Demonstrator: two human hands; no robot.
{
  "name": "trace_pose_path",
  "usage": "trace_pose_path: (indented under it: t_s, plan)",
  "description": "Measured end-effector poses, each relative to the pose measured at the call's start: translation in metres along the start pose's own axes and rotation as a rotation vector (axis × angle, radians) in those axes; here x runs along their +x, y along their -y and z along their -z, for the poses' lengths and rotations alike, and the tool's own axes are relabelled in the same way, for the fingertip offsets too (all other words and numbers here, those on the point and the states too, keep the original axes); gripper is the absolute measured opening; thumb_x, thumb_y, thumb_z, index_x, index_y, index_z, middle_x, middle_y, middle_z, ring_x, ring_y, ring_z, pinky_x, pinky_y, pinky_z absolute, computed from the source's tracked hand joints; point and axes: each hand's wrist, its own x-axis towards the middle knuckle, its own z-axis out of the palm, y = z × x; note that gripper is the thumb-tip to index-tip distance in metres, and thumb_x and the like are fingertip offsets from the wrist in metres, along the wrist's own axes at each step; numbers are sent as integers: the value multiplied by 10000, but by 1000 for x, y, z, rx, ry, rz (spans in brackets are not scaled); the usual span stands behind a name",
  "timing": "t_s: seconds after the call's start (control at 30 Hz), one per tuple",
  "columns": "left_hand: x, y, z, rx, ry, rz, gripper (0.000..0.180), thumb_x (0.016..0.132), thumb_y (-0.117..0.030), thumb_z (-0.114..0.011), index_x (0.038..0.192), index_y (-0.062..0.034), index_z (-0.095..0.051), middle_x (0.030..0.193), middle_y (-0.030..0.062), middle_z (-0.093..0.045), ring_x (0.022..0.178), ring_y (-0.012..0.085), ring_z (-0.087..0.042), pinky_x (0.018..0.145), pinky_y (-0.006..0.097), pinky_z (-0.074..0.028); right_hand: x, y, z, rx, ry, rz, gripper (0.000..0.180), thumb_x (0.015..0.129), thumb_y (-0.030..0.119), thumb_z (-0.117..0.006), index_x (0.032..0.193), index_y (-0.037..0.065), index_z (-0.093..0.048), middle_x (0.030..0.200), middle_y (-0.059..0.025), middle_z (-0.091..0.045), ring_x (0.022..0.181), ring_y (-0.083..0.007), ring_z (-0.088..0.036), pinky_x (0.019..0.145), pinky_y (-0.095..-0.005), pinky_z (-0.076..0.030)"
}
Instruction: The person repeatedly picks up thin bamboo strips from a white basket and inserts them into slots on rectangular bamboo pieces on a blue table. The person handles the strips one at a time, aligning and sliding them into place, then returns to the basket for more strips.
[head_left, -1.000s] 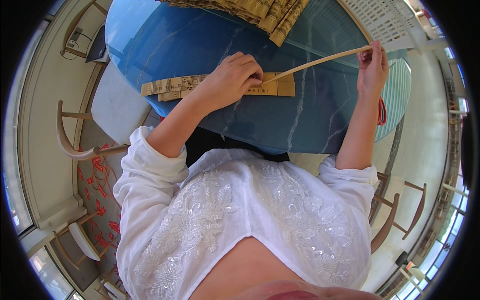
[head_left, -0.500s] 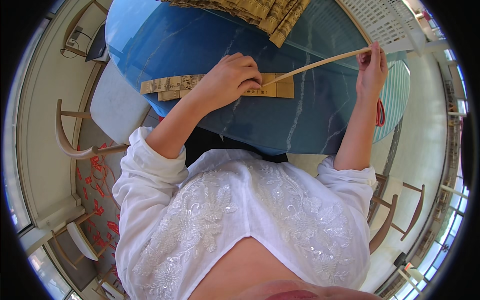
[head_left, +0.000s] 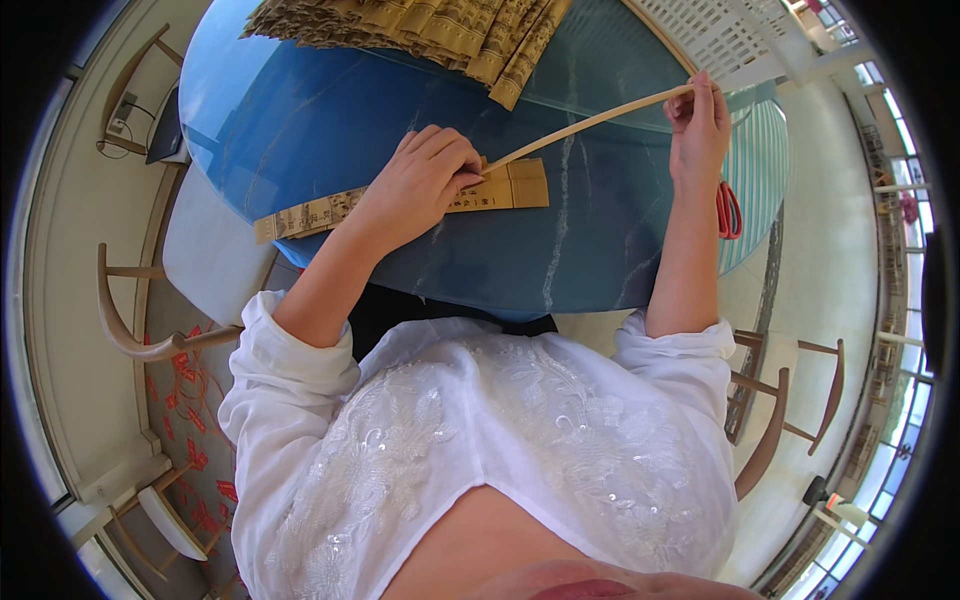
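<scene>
A long, narrow pale-tan strip (head_left: 590, 121) runs slantwise between my two hands, slightly bowed. At its far right end, my right hand (head_left: 700, 130) pinches it, raised over the table's right side. My left hand (head_left: 422, 178) is closed at the strip's lower end, thumb and fingertips together, right above a tan printed paper band (head_left: 520, 184). This band lies flat near the table's front edge. Another printed band (head_left: 310, 214) overlaps it and sticks out to the left of my wrist. My left hand hides the middle of both bands.
The table (head_left: 480, 255) has a glossy blue, veined top. At its far side lies a heap of similar printed bands (head_left: 420, 28). A white perforated basket (head_left: 735, 45) stands at far right. Red loop handles (head_left: 729, 210) show beside my right forearm. A chair (head_left: 215, 235) stands at left.
The whole view has shifted, so table and hands sit farther left. My hands keep their hold on the narrow strip. More of the heap and the red handles shows.
</scene>
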Motion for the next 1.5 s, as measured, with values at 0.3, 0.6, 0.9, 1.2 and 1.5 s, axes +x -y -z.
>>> trace_pose_path:
  t_s: [0.3,0.6,0.9,1.2,1.5]
  plan:
    - [2,-3,6,-32,-9,42,76,877,-62,-649,914,-43,-586,959,71,-574,937,272,-527,875,361,-399,-7,0,-8,12,53,-82,255,1000,290,-597,879,66,-577,664,-14,-534,589,-95,-490,562,-240,-393]
    - [9,-4,9,-13,-157,8,81,873,-64,-660,904,-33,-591,952,84,-576,928,279,-536,854,366,-403,-22,-6,-21,9,355,-212,229,1022,251,-553,977,33,-606,774,-67,-633,698,-129,-595,653,-262,-488]
    - [-3,-8,13,228,-466,61,404,776,-194,-796,1133,-58,-663,1124,83,-642,1049,279,-596,918,392,-458,-17,-4,-12,94,264,-143,213,1019,227,-555,996,25,-617,816,-86,-668,710,-133,-616,692,-276,-523]
    - [-9,2,10,200,-480,106,473,725,-184,-828,1161,-73,-686,993,83,-643,915,276,-615,821,371,-499,-17,0,-11,142,246,-84,198,1022,212,-549,993,26,-608,803,-78,-654,699,-136,-607,672,-282,-518]
    - [-9,4,11,252,-503,43,462,713,-180,-827,1141,-67,-691,952,66,-622,868,251,-602,774,367,-490,-24,-3,-15,61,379,-141,160,988,167,-607,926,23,-640,780,-62,-642,685,-118,-585,640,-255,-489]
